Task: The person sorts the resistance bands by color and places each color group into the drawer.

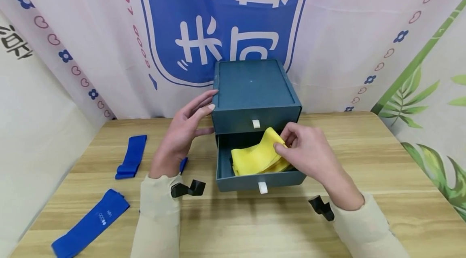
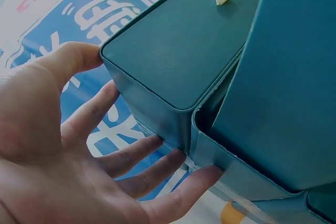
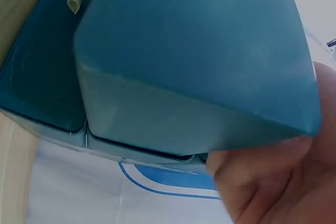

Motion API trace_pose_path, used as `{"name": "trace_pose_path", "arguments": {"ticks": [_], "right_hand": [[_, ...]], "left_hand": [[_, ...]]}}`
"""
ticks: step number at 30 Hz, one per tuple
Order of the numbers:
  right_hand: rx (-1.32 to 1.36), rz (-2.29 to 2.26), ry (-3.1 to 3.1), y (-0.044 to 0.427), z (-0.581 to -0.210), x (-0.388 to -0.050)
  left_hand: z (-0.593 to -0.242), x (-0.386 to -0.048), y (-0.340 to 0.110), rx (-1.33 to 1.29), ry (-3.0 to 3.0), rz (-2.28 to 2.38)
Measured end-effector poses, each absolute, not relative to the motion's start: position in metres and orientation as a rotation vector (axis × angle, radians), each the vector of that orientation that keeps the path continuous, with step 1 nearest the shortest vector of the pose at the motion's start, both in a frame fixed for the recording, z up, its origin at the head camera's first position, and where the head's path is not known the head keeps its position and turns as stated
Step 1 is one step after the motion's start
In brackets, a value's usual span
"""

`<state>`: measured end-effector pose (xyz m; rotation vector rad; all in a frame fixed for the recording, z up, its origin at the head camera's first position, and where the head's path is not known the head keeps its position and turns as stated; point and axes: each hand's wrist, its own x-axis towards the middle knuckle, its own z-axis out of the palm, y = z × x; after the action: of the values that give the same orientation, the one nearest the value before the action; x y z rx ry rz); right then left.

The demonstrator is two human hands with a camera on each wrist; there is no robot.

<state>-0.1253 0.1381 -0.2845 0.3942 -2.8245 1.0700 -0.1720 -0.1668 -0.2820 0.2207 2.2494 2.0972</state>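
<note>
A dark teal drawer unit [image 1: 255, 88] stands on the table with its middle drawer [image 1: 240, 183] pulled out. My left hand [image 1: 183, 128] touches the unit's left side. In the left wrist view, the left hand [image 2: 94, 145] has its fingers spread, with their tips against the top drawer [image 2: 173, 51] and casing. My right hand [image 1: 309, 149] pinches a yellow elastic band [image 1: 255, 155], which lies folded partly inside the pulled-out drawer. In the right wrist view, the right hand [image 3: 268, 177] reaches over the drawer's edge, and the drawer wall hides the band.
Two blue elastic bands lie at the table's left: one flat band [image 1: 91, 223] near the front and one folded band [image 1: 132, 157] farther back. Another blue piece [image 1: 183, 164] shows behind my left wrist. A printed curtain [image 1: 327, 47] hangs behind. A lower drawer [image 3: 47, 61] is closed.
</note>
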Motion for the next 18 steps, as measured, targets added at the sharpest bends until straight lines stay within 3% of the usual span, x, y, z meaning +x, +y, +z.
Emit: {"name": "trace_pose_path", "arguments": {"ticks": [18], "right_hand": [[0.291,0.74,-2.933,0.1476,-0.283,-0.1302]], "left_hand": [[-0.281,-0.1719,-0.1653,0.209,2.249,2.106]]}}
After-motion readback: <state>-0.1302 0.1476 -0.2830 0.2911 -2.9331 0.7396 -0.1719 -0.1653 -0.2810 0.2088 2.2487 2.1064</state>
